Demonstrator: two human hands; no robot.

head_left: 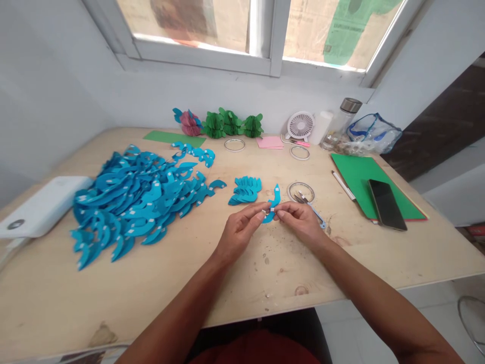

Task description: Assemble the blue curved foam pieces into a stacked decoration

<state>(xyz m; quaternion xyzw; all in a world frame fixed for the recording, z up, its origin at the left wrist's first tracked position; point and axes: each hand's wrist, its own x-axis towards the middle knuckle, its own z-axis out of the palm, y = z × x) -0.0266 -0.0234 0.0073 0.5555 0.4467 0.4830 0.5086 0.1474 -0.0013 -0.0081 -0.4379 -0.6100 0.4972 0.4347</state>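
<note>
Between both sets of fingertips is a curved blue paper piece (277, 194) with small white bits of tape on it. My left hand (242, 225) pinches it from the left side, and my right hand (299, 220) pinches it from the right. Just behind them lie small stacks of blue paper pieces (245, 191). Scissors (316, 215) rest beside my right hand, partly over a roll of tape (301, 191). A large heap of blue paper pieces (140, 192), many with white tape tabs, covers the table's left side.
Green paper figures (231, 124) and a pink and blue one (190, 124) stand by the wall. Along the back are a small fan (300, 125) and a bottle (344, 119). A phone (386, 205) lies on green paper (356, 177). A white box-shaped device (45, 205) sits left.
</note>
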